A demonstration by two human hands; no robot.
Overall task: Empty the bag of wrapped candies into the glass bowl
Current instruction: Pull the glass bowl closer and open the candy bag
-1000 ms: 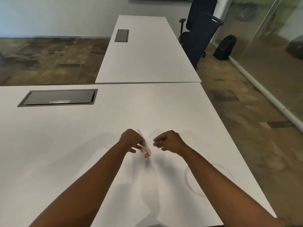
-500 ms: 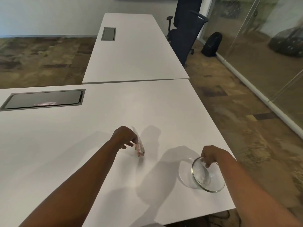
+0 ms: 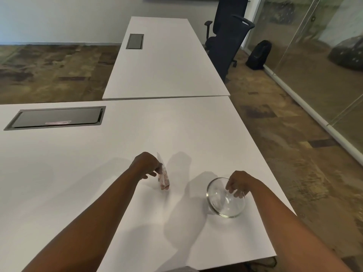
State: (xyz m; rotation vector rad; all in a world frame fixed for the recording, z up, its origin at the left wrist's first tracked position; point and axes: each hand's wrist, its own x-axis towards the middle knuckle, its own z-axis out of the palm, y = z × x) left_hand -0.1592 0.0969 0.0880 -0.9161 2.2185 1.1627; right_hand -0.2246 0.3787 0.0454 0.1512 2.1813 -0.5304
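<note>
From the head camera, the left hand (image 3: 146, 165) pinches a small clear plastic bag of pinkish wrapped candies (image 3: 163, 176), upright over the white worktop (image 3: 78, 173). Near its right, the right hand (image 3: 238, 183) has its grip on the far rim of the tilted clear glass bowl (image 3: 220, 201).

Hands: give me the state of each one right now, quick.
Left hand: closed, holding the bag of candies upright.
Right hand: closed, grip on the rim of the glass bowl, which is tilted.
</note>
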